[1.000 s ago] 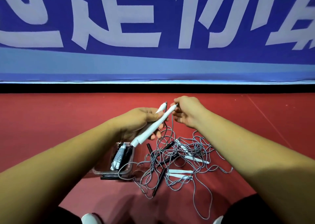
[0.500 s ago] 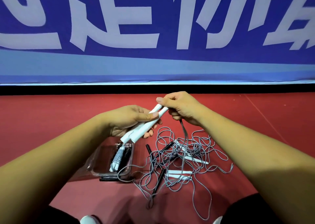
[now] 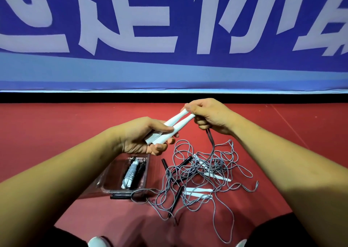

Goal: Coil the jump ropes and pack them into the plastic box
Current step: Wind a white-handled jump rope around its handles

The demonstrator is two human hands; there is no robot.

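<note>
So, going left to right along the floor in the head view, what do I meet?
clear plastic box → white coiled rope inside it → black coiled rope next to that → loose black handle → tangle of grey ropes

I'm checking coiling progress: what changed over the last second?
The right hand rose slightly and closed over the tips of the two white handles, which the left hand now holds side by side; the grey cord now hangs below the right hand. Unchanged: the tangled ropes on the floor and the plastic box with its coiled ropes.
</note>
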